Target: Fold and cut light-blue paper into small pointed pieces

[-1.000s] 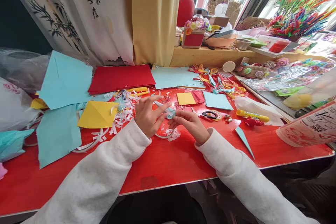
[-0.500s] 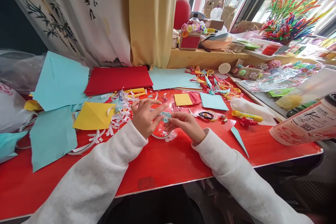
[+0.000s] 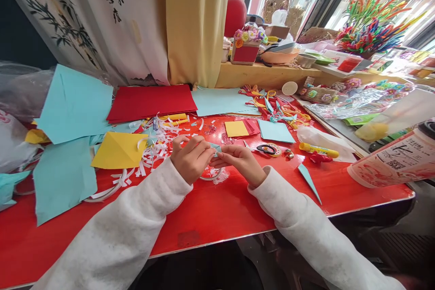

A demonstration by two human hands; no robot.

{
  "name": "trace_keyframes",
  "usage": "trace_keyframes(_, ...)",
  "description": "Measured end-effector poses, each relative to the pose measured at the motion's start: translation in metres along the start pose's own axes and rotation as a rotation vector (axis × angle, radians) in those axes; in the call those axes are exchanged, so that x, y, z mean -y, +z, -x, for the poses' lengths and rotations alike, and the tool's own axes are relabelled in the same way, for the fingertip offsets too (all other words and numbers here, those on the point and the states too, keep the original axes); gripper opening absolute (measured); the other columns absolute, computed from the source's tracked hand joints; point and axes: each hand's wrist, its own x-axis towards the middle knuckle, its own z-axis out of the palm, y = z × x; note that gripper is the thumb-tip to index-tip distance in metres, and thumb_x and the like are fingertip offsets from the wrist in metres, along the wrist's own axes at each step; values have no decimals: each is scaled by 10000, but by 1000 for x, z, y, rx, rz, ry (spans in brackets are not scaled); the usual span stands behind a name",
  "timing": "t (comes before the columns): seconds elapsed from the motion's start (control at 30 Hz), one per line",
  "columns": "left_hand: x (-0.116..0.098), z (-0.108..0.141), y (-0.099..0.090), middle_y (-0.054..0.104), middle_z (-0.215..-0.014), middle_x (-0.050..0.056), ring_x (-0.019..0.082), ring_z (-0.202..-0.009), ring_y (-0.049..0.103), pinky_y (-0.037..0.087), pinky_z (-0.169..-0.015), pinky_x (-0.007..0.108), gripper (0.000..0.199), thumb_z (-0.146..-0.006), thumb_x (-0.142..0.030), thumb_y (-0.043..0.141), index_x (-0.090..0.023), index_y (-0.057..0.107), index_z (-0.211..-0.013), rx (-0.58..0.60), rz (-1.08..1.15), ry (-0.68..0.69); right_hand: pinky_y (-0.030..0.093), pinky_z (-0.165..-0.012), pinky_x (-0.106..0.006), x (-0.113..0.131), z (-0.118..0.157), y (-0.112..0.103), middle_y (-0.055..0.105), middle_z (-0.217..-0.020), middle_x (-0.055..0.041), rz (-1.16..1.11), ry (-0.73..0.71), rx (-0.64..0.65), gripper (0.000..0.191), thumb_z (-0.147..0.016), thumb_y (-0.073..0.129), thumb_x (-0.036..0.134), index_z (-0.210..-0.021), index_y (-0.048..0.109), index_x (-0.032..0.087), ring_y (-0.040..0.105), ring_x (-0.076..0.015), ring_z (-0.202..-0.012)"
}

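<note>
Between my two hands, above the red table (image 3: 210, 217), is a small folded piece of light blue paper (image 3: 215, 147). My left hand (image 3: 193, 157) is closed on its left side, fingers bent together and partly hiding it. My right hand (image 3: 239, 162) pinches its right end between thumb and fingertips. Just below the hands lies a roll of tape (image 3: 211, 178), partly covered, beside a patch of pale scraps (image 3: 221, 176). A narrow pointed light blue paper piece (image 3: 309, 183) rests on the table to the right of my right hand.
Blue paper sheets (image 3: 64, 181), a yellow folded sheet (image 3: 118, 150) and white paper shreds (image 3: 159, 145) lie left. Red sheets (image 3: 152, 103) are behind. Small blue squares (image 3: 277, 131), black-handled scissors (image 3: 266, 149) and a yellow glue stick (image 3: 318, 150) lie right, near a large cup (image 3: 394, 156).
My left hand's fingers, spread out half a second ago, have drawn together and closed on the blue paper. The right hand keeps its pinch in nearly the same place.
</note>
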Motion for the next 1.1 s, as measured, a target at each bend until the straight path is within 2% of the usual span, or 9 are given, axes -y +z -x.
trace_keyframes(0.27, -3, 2, 2, 600, -645, -49, 143, -741, 539, 246, -732, 344, 117, -808, -136, 481, -213, 543, -745, -4, 14, -21, 542, -724, -358, 0, 0, 4, 675, -718, -54, 29, 5, -40, 252, -726, 616, 352, -830, 593, 125, 666, -175, -696)
trace_keyframes(1.1, -5, 6, 3, 630, -736, -53, 168, -787, 564, 228, -763, 371, 105, -810, -179, 471, -244, 548, -781, 107, 158, -120, 541, -753, -377, -3, 2, 6, 664, -755, -54, 94, -67, -31, 275, -735, 591, 386, -849, 590, 136, 662, -180, -739)
